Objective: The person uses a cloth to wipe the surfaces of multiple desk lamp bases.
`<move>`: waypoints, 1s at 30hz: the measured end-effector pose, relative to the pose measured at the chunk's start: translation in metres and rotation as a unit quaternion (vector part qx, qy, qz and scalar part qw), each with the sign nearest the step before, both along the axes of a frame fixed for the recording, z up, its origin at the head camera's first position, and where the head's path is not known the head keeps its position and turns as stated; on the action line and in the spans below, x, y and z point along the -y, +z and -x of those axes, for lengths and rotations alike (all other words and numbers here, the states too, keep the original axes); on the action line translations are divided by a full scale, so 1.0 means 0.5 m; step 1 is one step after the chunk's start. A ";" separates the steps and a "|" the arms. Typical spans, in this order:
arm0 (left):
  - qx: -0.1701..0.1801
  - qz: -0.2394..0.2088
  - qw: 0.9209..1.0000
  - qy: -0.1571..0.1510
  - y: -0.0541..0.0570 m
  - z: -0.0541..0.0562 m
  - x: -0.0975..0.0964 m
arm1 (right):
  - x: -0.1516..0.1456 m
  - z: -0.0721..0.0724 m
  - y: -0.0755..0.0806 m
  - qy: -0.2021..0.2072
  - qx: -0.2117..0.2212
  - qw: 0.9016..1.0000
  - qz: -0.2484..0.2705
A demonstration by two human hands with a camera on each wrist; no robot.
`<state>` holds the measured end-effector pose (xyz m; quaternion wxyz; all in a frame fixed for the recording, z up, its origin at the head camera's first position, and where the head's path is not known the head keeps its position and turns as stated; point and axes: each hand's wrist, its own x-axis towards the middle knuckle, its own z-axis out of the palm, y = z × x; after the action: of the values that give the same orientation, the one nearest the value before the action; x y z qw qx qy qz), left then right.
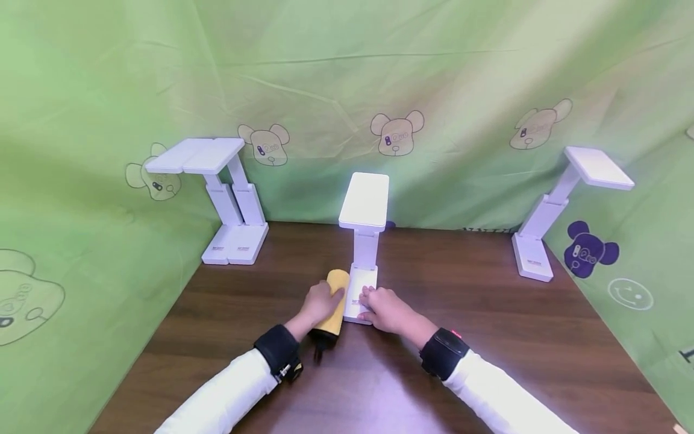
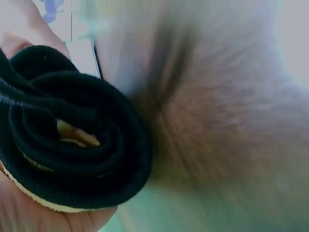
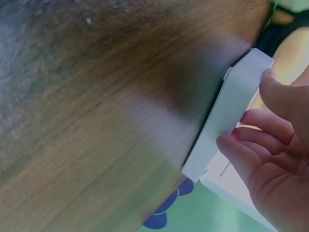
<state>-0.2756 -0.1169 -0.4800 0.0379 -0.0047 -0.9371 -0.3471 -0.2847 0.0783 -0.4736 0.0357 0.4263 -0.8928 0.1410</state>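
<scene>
In the head view my left hand [image 1: 318, 301] grips a rolled-up yellow cloth [image 1: 337, 281] left of the middle desk lamp. A black lining in spiral layers [image 2: 120, 145] shows at the roll's end in the left wrist view, and a short black strap [image 1: 318, 352] hangs there. The white desk lamp [image 1: 364, 202] stands unfolded, its head lit. My right hand [image 1: 391, 310] is at the right side of its base, the finger curled over it. Thumb and forefinger touch the side of the base [image 3: 231, 104] in the right wrist view.
Two more white lamps [image 1: 214, 155] stand side by side at the back left of the brown wooden table [image 1: 461, 283]. Another white lamp [image 1: 534, 256] is at the back right. A green curtain with bear prints [image 1: 325, 78] surrounds the table's back and sides.
</scene>
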 end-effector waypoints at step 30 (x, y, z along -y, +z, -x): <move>0.073 -0.398 0.910 0.084 0.030 0.020 0.022 | -0.151 0.037 -0.010 -0.159 -0.057 0.986 0.012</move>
<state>-0.2856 -0.1280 -0.4647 -0.0026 0.1147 -0.7180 -0.6865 -0.3033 0.1537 -0.4785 0.1135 0.2856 -0.9440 0.1203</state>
